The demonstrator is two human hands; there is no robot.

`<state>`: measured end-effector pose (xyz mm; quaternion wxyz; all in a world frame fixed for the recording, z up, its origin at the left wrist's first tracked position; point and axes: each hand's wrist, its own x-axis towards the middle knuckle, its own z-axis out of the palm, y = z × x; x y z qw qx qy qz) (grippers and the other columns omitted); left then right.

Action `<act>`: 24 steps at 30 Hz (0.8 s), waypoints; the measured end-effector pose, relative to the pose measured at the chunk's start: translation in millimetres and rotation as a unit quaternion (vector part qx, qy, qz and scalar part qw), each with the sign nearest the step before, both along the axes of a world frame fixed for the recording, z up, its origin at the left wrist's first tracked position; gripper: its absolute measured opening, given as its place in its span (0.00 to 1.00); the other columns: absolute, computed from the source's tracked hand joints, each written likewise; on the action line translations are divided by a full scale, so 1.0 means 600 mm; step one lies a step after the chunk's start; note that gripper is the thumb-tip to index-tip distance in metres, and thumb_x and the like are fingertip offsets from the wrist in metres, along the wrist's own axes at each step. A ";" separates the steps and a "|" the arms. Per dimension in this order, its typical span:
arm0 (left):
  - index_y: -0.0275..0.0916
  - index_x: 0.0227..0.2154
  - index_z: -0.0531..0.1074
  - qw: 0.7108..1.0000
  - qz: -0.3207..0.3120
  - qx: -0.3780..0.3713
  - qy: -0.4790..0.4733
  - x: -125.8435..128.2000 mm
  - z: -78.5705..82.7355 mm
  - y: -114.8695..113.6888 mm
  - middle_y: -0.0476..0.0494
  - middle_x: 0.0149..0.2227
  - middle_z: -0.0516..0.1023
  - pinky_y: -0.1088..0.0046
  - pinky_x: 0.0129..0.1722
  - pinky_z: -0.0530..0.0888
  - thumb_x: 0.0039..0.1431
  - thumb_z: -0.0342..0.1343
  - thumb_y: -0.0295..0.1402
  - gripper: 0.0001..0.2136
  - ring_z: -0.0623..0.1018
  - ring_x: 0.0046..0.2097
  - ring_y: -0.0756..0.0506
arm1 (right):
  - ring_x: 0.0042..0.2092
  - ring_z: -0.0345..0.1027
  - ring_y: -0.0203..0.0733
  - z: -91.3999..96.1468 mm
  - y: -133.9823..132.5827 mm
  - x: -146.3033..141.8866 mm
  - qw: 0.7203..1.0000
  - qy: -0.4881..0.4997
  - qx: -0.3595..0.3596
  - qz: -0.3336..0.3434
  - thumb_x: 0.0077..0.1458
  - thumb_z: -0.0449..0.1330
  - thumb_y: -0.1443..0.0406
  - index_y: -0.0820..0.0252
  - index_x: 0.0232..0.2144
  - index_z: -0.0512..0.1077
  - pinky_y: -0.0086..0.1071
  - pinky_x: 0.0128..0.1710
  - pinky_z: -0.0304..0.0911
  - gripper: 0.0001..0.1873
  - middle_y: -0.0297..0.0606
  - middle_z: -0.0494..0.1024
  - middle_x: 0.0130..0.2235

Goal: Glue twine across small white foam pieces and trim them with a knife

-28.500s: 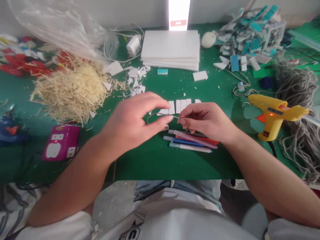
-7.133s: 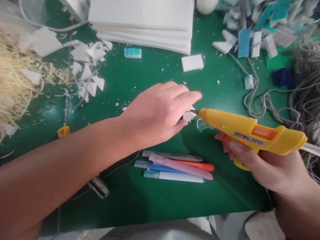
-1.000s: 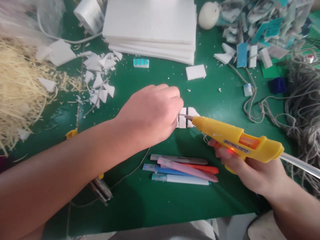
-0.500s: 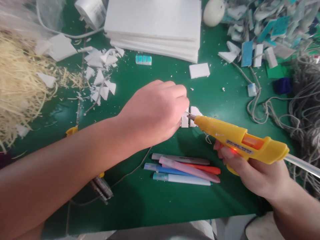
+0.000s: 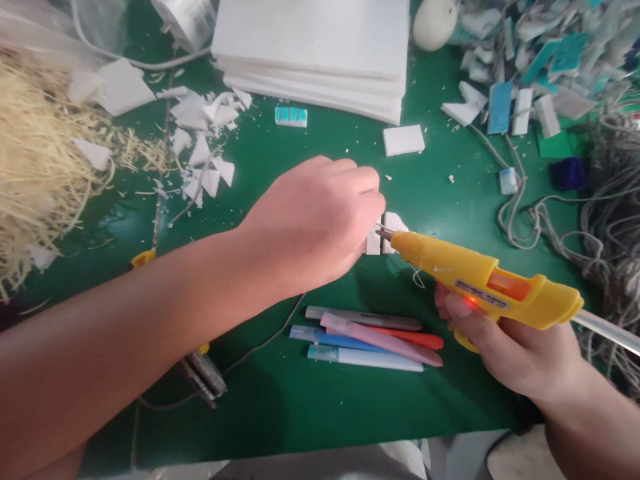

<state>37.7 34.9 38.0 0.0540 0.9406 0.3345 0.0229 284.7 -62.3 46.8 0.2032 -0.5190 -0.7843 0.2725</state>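
Note:
My right hand (image 5: 505, 340) is wrapped round a yellow hot glue gun (image 5: 445, 260), with a clear glue stick (image 5: 607, 330) poking out of its back and a red light glowing on its side. The nozzle points left, at two small white foam pieces (image 5: 395, 230) on the table. Over the left piece, my left hand (image 5: 320, 217) is closed with curled fingers. Its fingertips are hidden beneath it, so what they pinch cannot be made out. A thin grey string loop (image 5: 417, 275) hangs below the nozzle.
Several markers (image 5: 375, 340) lie near the front edge. White foam sheets (image 5: 310, 40) are stacked at the back, beside a white egg-shaped ball (image 5: 435, 23). Pale shreds (image 5: 45, 160) and foam scraps (image 5: 200, 147) spread left. Grey string (image 5: 610, 180) and coloured offcuts (image 5: 565, 57) crowd the right.
The view has shifted slightly, so most things sit a little further right. Both hands keep their grip and the nozzle stays by the foam pieces.

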 end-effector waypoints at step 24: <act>0.40 0.32 0.77 0.998 0.024 -0.044 -0.047 -0.002 0.002 0.000 0.41 0.43 0.82 0.58 0.46 0.78 0.67 0.51 0.25 0.12 0.82 0.46 0.38 | 0.17 0.70 0.36 0.000 -0.002 0.003 1.000 -0.016 0.008 0.006 0.77 0.55 0.56 0.54 0.26 0.70 0.27 0.18 0.67 0.24 0.32 0.74 0.19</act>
